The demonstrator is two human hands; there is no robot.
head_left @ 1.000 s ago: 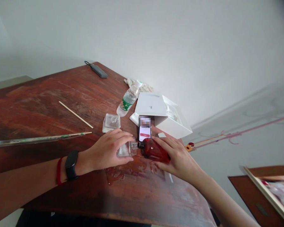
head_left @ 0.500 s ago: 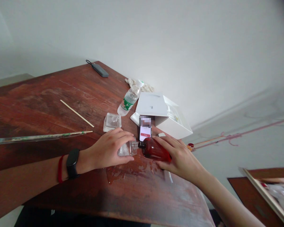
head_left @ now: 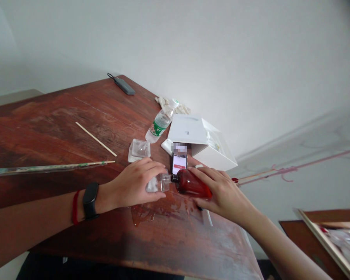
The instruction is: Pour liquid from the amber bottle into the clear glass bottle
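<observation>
My left hand [head_left: 134, 184] grips a small clear glass bottle [head_left: 159, 183] tipped on its side just above the wooden table [head_left: 46, 132]. In my right hand [head_left: 221, 194] is a red-brown bottle [head_left: 191, 184], laid almost flat with its neck against the mouth of the clear one. A wet puddle [head_left: 142, 213] lies on the table under the two bottles. A phone [head_left: 179, 161] with a lit screen rests just beyond them.
A second clear glass bottle [head_left: 139, 150], a plastic water bottle [head_left: 160, 121] and an open white box [head_left: 204, 142] stand behind the hands. Two thin sticks [head_left: 95, 139] and a long sleeve [head_left: 32, 169] lie to the left. A grey power bank [head_left: 125, 86] sits far back.
Both hands and both bottles hold nearly the same pose; only the view has shifted slightly.
</observation>
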